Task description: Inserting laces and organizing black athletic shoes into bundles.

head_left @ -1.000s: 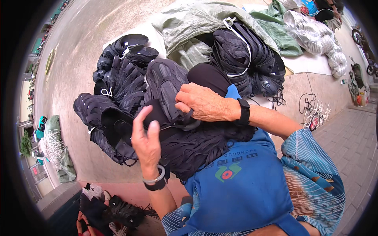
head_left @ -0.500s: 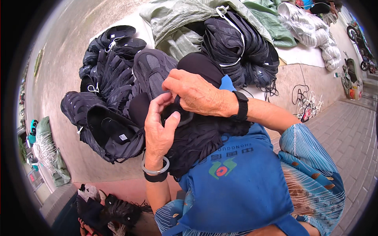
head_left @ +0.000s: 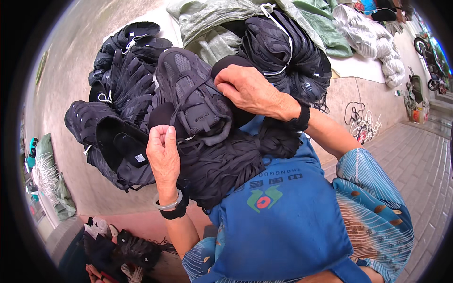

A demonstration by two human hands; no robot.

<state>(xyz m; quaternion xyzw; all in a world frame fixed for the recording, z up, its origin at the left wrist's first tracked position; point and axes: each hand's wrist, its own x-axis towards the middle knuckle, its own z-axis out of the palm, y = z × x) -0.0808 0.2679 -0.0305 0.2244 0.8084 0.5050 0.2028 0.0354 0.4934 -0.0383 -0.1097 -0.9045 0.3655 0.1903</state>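
A dark grey shoe upper (head_left: 193, 89) with mesh panels lies across my knees, its padded tongue end toward me. A thin black shoelace (head_left: 175, 112) runs over its left side down to my left hand (head_left: 163, 153), whose thumb and fingers are pinched on it. My right hand (head_left: 252, 89) is closed at the upper's right side, over my dark-clad knee; what its curled fingers hold is hidden. A thick bundle of black shoelaces (head_left: 222, 165) lies on my lap over the blue apron (head_left: 283, 226).
Stacked black shoe uppers (head_left: 125, 85) tied with white string stand at the left. Another tied bundle (head_left: 283, 52) sits by a grey-green woven sack (head_left: 207, 19). White bundles (head_left: 363, 33) lie far right, loose cords (head_left: 363, 122) below them. Another person's hands (head_left: 94, 273) show at lower left.
My hands, close together over the upper before, have moved apart, the left down and left, the right up and right. More of the shoe upper now shows between them.
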